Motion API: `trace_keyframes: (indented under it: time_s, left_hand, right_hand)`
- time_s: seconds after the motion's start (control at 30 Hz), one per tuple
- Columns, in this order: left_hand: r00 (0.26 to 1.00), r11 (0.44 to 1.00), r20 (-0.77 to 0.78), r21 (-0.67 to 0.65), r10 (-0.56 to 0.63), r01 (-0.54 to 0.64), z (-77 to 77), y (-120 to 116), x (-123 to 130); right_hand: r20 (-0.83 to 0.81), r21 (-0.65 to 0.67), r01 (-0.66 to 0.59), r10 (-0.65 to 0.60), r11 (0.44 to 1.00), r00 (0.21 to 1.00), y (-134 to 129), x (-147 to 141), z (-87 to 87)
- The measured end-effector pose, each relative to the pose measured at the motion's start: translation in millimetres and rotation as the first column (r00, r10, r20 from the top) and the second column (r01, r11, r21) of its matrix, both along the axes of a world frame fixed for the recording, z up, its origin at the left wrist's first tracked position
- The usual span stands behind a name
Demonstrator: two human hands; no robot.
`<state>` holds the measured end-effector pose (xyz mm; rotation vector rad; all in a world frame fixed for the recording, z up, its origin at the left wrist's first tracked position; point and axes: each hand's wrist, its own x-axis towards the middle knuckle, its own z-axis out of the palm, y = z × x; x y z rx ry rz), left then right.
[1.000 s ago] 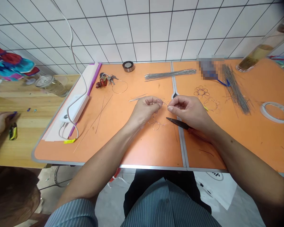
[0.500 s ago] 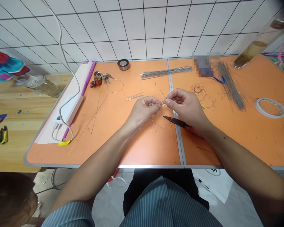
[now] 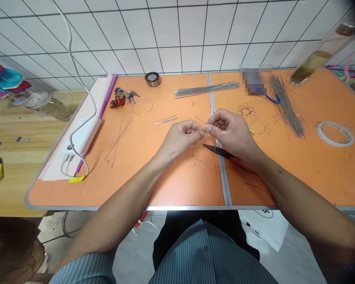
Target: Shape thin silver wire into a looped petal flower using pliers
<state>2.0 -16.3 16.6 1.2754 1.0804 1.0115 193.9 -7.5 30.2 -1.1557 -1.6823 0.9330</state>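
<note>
the grip is narrow on both sides: the left hand (image 3: pixel 180 138) and the right hand (image 3: pixel 229 132) nearly meet above the middle of the bench, each pinching a fine wire (image 3: pixel 200 120) between thumb and fingertips, with one thin end sticking out past the fingers. the orange folding bench (image 3: pixel 177 189) stands against a white tiled wall (image 3: pixel 165 39) and has a grey metal seam down its middle. a white power strip (image 3: pixel 83 134) lies along its left side on a sheet of white paper. a long bundle of thin metal rods (image 3: pixel 286 106) lies slantwise at the right, and a second bundle of rods (image 3: pixel 206 90) lies flat near the far edge. a roll of clear tape (image 3: pixel 334 134) sits at the right, and a small metal-faced tape roll (image 3: pixel 152 79) sits at the far edge. black-nosed pliers (image 3: pixel 217 151) lie just beneath the right hand, beside wire loops (image 3: pixel 193 157) directly below the hands. two wire flower shapes (image 3: pixel 250 116) lie to the right of the hands, and a bunch of keys (image 3: pixel 126 96) and a loose wire ring (image 3: pixel 142 106) lie to the left.
</note>
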Motion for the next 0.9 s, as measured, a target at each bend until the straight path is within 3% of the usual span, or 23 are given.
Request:
trace_keyframes:
  time_s: [0.3, 0.6, 0.77, 0.9]
  left_hand:
    - [0.997, 0.997, 0.007, 0.007, 0.075, -0.076, -2.8, 0.5, 2.0]
    - [0.937, 0.932, 0.066, 0.096, 0.343, -0.348, 0.0, 4.3, -2.6]
    - [0.917, 0.909, 0.083, 0.123, 0.391, -0.399, 0.8, 4.2, -2.8]
    - [0.914, 0.904, 0.084, 0.135, 0.397, -0.405, 2.0, 2.7, -2.6]
  right_hand:
    - [-0.01, -0.008, 0.021, -0.021, 1.0, 1.0, -2.5, -2.4, 0.8]
    - [0.214, 0.274, 0.111, -0.173, 0.955, 0.961, -12.8, -0.2, 3.8]
    - [0.335, 0.399, 0.069, -0.215, 0.914, 0.917, -22.2, -5.1, 8.4]
    - [0.377, 0.421, 0.054, -0.229, 0.905, 0.897, -24.1, -8.1, 5.4]
